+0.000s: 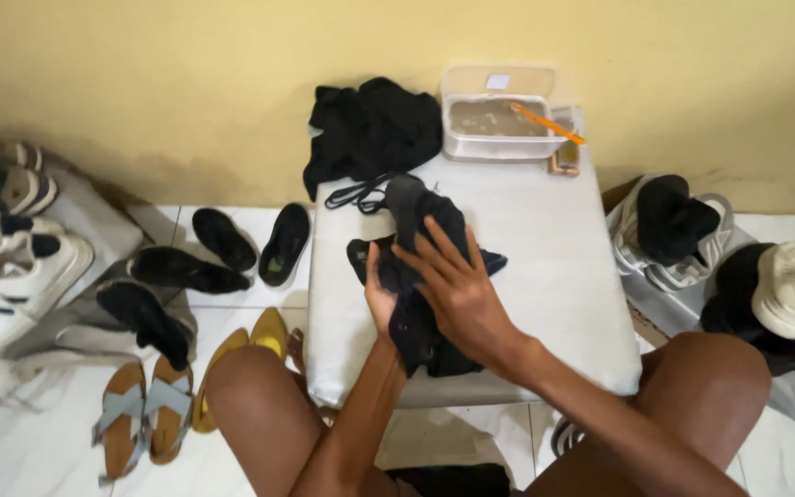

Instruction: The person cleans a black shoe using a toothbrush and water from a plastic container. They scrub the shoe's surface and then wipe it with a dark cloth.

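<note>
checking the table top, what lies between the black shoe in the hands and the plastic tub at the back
In the head view, only bare white table top lies between the black shoe and the plastic tub. The black cloth pile sits left of that stretch.

Table back: clear tub [497, 126] of murky water, orange toothbrush [547, 123] across its rim, black cloth [372, 129] beside it.
Floor left: white sneakers [6, 276], tan sandals [144, 414], yellow flats [241, 354], black insoles [250, 241].
Floor right: grey sneakers [692, 235].
</note>
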